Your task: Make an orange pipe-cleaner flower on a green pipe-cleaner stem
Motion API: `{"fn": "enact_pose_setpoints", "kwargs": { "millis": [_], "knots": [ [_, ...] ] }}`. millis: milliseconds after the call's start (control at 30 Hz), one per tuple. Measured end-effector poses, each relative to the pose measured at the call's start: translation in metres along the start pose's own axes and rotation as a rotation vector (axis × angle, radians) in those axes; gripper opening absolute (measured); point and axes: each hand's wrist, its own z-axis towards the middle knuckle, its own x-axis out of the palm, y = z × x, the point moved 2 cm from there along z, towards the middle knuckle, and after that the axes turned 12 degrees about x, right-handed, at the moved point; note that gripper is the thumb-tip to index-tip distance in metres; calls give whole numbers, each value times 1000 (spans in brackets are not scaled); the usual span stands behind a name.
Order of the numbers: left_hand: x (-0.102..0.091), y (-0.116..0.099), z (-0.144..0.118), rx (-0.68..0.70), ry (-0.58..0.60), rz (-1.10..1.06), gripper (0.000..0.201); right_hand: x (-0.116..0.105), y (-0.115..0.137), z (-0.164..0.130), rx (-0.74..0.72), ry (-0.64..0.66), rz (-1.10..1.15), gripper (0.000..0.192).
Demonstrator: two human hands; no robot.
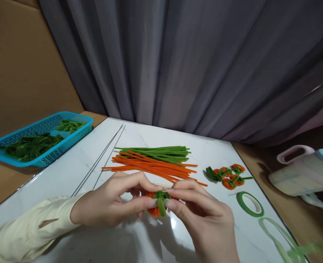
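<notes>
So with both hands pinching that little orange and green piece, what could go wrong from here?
The loose green tape tail trails off the table's right edge and could snag or drag the tape roll off. The left hand and right hand grip only with fingertips, so the half-wrapped orange and green piece may spring loose.

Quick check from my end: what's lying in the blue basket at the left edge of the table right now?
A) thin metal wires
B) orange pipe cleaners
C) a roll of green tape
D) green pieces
D: the blue basket holds only green pieces; the orange pipe cleaners, the roll of green tape and the thin wires all lie on the white table.
</notes>
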Motion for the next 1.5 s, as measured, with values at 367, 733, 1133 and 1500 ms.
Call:
{"fn": "enact_pose_setpoints", "kwargs": {
  "millis": [367, 733, 1133, 1500],
  "knots": [
    [1, -1, 1, 43, 13, 57, 12, -1, 9, 10, -76, 93, -26, 13],
    [1, -1, 3, -98, 26, -150, 14, -1, 7, 15, -88, 165, -2, 4],
    [5, 4, 2, -378, -33, -438, 24, -1, 10, 15, -210, 158, -70, 11],
    [5, 6, 5, -365, -55, -397, 17, -18, 16, 33, -199, 268, -258, 12]
  ]
}}
